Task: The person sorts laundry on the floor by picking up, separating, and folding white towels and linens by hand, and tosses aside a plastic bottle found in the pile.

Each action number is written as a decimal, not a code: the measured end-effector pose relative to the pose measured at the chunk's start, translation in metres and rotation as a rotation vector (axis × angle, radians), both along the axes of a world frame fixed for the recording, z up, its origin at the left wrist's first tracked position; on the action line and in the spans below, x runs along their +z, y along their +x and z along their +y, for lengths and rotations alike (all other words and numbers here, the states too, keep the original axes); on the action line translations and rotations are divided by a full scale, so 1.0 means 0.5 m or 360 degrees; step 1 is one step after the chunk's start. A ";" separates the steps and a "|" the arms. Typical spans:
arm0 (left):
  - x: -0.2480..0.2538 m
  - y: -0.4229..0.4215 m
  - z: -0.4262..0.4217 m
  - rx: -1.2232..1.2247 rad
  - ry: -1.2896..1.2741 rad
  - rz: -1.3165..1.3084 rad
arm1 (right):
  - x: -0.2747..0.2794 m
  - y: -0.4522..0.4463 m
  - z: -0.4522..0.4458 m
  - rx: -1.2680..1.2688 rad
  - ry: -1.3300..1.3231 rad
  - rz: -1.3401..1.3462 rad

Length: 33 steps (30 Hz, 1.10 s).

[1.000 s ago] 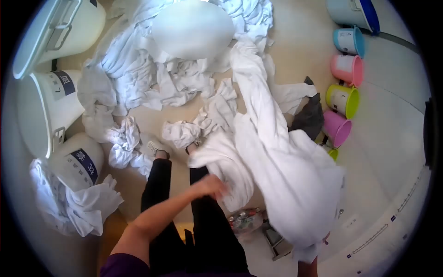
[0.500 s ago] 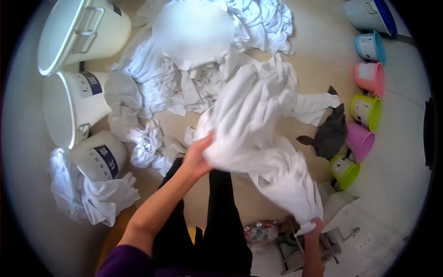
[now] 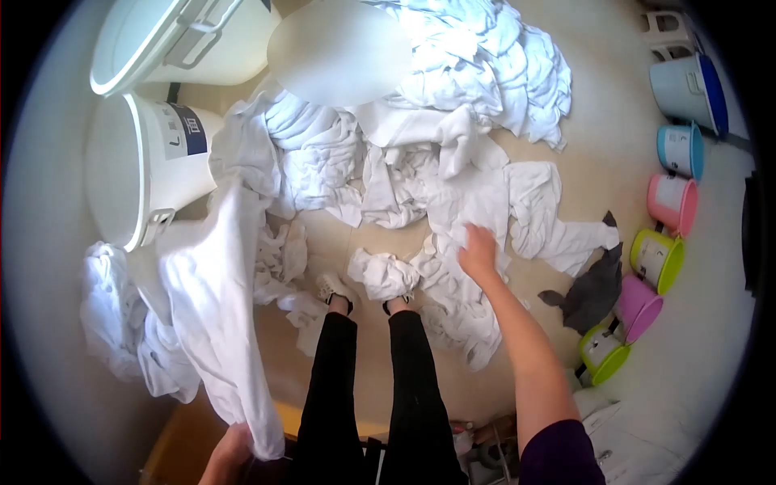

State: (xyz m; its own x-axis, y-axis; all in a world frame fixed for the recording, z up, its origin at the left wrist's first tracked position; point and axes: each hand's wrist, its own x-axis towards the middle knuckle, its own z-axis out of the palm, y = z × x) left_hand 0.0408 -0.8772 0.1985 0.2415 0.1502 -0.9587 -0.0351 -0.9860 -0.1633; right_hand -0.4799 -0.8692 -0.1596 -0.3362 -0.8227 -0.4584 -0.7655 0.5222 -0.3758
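My left hand (image 3: 230,446) is closed round the lower end of a long white cloth (image 3: 212,283). The cloth stretches up the left side towards the buckets, and its far end merges with other white fabric there. My right hand (image 3: 478,252) reaches forward to another white cloth (image 3: 465,202) on the floor. Its curled fingers are at this cloth and seem to grip it, though the fingertips are partly hidden. White fabric heaps (image 3: 315,145) lie beyond both hands, and a crumpled white piece (image 3: 382,275) rests by my shoes.
Large white buckets (image 3: 182,133) line the left wall, with white fabric (image 3: 113,315) bunched beside them. A bluish-white pile (image 3: 485,65) lies ahead. To the right are a dark grey cloth (image 3: 594,291) and several small coloured buckets (image 3: 656,260). A blurred pale round patch (image 3: 339,52) covers the top middle.
My left hand has moved down and left, now with a cloth stretched along the left side. My right hand has left the lower right and reached forward to the floor fabric.
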 end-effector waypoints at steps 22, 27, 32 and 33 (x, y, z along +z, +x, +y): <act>-0.492 -0.218 0.056 0.0952 -0.0342 0.0321 | 0.304 -0.073 0.140 0.1436 0.1520 0.0004; -0.512 -0.224 0.045 0.0920 -0.0323 0.0319 | 0.087 -0.109 0.018 0.1666 0.2070 -0.0100; -0.510 -0.228 0.043 0.0794 -0.0344 0.0249 | -0.139 0.008 -0.348 0.1386 0.0194 0.0358; -0.515 -0.228 0.042 0.0774 -0.0356 0.0237 | -0.163 0.045 -0.427 0.1268 -0.0127 0.0475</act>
